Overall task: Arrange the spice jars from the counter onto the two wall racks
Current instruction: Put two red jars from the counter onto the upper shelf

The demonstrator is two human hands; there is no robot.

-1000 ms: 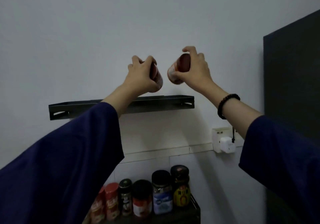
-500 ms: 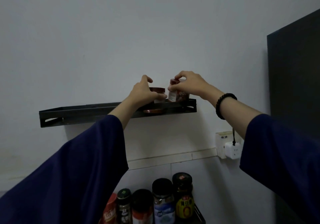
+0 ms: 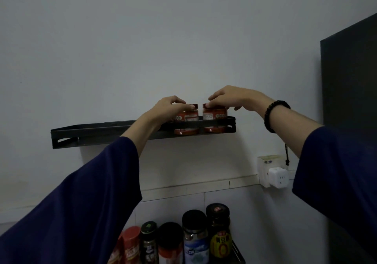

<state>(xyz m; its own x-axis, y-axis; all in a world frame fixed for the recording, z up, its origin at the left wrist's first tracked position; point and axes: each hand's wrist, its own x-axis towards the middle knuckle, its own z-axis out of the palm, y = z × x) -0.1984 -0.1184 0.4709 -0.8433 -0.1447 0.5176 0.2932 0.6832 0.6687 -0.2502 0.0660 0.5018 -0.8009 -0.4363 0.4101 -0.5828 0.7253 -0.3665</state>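
Two short red spice jars stand upright side by side at the right end of the upper black wall rack (image 3: 91,133). My left hand (image 3: 169,108) grips the lid of the left jar (image 3: 188,116). My right hand (image 3: 230,98) rests its fingertips on the lid of the right jar (image 3: 214,115). Both jars sit inside the rack, their bases showing below its front rail. The lower rack (image 3: 238,255) at the bottom holds several taller jars and bottles (image 3: 195,241).
A white socket with a plug adapter (image 3: 277,178) sits on the wall right of the racks. A dark panel (image 3: 348,100) fills the right edge. The upper rack's left part holds nothing. My dark blue sleeves cover the lower corners.
Both hands came down from above the upper rack and set the two red jars upright in its right end; the view tilted up slightly.
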